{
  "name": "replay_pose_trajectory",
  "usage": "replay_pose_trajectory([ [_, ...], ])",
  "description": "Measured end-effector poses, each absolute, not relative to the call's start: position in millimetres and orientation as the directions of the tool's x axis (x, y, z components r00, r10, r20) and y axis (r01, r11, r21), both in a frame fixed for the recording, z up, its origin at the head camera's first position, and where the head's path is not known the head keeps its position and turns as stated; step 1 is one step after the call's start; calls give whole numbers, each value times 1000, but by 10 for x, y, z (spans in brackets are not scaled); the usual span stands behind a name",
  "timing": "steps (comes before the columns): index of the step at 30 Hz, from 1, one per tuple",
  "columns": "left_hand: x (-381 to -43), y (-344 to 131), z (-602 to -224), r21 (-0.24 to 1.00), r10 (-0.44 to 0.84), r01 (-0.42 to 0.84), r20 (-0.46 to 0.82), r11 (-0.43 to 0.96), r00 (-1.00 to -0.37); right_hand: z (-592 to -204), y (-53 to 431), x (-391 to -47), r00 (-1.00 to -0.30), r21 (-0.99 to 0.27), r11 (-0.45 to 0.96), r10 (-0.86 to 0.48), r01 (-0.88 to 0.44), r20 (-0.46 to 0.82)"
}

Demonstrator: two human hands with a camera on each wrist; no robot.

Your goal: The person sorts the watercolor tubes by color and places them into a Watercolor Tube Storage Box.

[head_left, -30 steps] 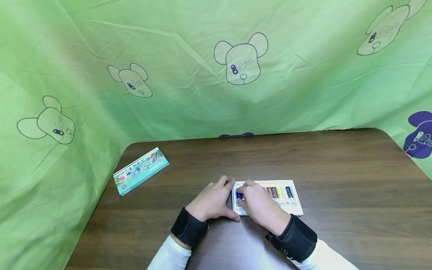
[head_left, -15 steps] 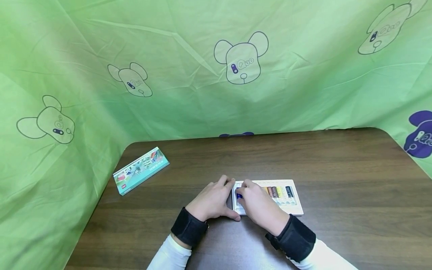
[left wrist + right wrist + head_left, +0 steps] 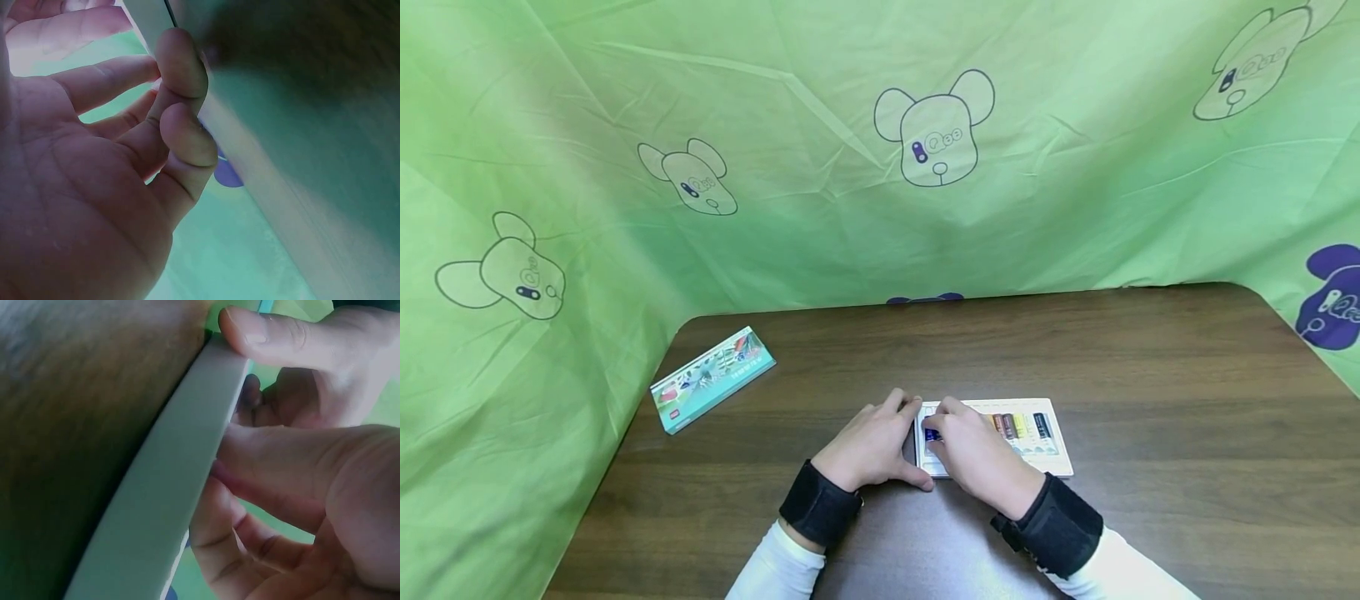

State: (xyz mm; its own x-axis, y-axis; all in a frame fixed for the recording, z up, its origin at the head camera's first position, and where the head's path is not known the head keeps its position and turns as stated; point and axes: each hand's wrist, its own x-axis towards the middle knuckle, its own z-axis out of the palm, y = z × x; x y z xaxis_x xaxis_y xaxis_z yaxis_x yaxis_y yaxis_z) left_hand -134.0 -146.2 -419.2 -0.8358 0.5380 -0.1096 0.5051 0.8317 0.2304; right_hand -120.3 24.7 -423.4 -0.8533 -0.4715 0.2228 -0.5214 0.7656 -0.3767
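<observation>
A shallow white tray [image 3: 1062, 457] lies on the table, with a row of what look like small paint tubes [image 3: 1019, 427] with coloured bands in it. My left hand [image 3: 874, 446] holds the tray's left end, thumb at the near corner and fingers at the far side. In the right wrist view, the left thumb [image 3: 275, 340] rests on the tray's corner. My right hand [image 3: 973, 450] reaches over the tray from the right. Its thumb and bent fingers pinch at a dark blue paint tube [image 3: 932, 435] near the left end, and the hand hides the tubes beneath it.
A teal printed box [image 3: 713, 380] lies slanted at the table's left side. Behind the brown wooden table [image 3: 1150, 383], and along its sides, hangs a green cloth [image 3: 805, 233] with bear-head prints. Both wrists wear black bands.
The right fingertips shift very slightly at the left end of the tray. The left hand, tray and teal box keep their places.
</observation>
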Motion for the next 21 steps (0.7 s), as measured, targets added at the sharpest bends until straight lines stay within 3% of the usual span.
replay_pose_trajectory([
  [7,-1344,-1453,-4186,240,518,480,-134,844,-845,-4099,570,-1376,-812,-414,700,-514,-583,275],
  [21,-1324,-1435,-4171,254,489,442,-163,860,-857,-3892,1566,-1554,-874,-432,798,-484,-420,-46],
])
